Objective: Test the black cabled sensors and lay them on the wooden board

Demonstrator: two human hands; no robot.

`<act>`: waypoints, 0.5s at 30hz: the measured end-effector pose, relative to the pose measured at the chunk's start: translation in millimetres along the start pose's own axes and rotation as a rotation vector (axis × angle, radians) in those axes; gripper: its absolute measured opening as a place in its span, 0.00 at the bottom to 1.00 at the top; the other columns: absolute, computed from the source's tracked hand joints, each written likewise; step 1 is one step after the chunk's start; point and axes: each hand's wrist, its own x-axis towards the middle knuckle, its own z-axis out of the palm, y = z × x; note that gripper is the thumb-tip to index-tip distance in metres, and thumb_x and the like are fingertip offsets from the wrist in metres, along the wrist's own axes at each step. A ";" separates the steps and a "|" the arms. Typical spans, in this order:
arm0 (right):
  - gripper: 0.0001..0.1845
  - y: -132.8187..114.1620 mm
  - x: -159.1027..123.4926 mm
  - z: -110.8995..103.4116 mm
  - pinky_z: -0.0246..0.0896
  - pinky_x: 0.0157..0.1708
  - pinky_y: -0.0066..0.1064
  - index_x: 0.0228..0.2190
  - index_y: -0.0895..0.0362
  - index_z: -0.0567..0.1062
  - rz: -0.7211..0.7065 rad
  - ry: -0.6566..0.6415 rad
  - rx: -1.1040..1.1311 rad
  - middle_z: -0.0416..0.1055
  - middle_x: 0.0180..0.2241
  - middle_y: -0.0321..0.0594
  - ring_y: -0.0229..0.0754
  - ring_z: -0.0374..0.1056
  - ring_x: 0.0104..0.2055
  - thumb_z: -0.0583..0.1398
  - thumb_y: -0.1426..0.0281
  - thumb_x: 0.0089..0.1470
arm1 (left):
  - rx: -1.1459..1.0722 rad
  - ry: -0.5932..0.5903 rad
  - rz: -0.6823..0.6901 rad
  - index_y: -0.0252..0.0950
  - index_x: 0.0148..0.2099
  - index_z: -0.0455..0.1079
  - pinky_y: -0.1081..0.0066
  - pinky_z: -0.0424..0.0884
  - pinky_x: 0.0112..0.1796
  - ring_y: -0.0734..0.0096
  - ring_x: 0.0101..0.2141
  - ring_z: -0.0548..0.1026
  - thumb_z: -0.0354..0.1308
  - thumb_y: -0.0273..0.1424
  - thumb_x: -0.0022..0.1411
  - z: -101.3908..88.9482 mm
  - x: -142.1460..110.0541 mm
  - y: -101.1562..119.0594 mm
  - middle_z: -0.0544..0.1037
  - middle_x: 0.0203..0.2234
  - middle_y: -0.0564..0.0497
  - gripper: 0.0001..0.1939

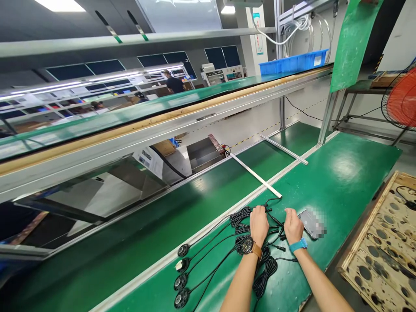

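Coiled black cables point(266, 273) are lying bundled on the glossy green counter point(344, 186), likely against tangling; the left hand point(259, 226) is arching over them, the right hand point(294, 227) curling alongside; I cannot tell whether either grip is clamping.

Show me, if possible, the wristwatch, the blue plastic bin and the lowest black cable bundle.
Wristwatch point(247, 245), head view: its dial.
Blue plastic bin point(290, 66), head view: its long side.
Lowest black cable bundle point(265, 274), head view: its middle.
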 end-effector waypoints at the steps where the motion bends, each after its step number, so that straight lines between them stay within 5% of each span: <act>1: 0.32 0.2 0.4 0.3 0.53 0.29 0.31 0.44 0.55 0.77 0.009 0.006 -0.004 0.78 0.32 0.45 0.44 0.73 0.31 0.39 0.52 0.70 | 0.022 -0.011 -0.004 0.35 0.44 0.68 0.63 0.62 0.43 0.60 0.44 0.70 0.49 0.23 0.67 2.1 5.7 2.7 0.74 0.41 0.45 0.08; 5: 0.31 -0.2 1.9 2.1 0.53 0.28 0.31 0.44 0.56 0.75 -0.037 -0.015 -0.007 0.77 0.30 0.44 0.44 0.71 0.29 0.40 0.53 0.70 | 0.037 -0.025 0.022 0.36 0.40 0.69 0.62 0.61 0.41 0.59 0.41 0.69 0.53 0.26 0.66 6.1 12.0 2.5 0.75 0.37 0.45 0.04; 9: 0.24 0.3 3.3 -2.2 0.59 0.33 0.32 0.44 0.57 0.73 -0.192 -0.072 0.038 0.76 0.35 0.46 0.45 0.72 0.34 0.42 0.59 0.70 | 0.045 -0.029 0.058 0.37 0.35 0.70 0.60 0.59 0.40 0.58 0.41 0.68 0.46 0.27 0.69 2.4 0.8 -6.6 0.75 0.37 0.44 0.13; 15: 0.14 9.0 3.0 -13.3 0.65 0.44 0.39 0.43 0.56 0.72 -0.380 -0.178 0.122 0.72 0.39 0.46 0.47 0.69 0.43 0.47 0.72 0.64 | -0.061 -0.081 0.142 0.39 0.44 0.69 0.63 0.60 0.42 0.61 0.43 0.68 0.54 0.27 0.66 -1.7 -9.6 -6.7 0.73 0.41 0.47 0.06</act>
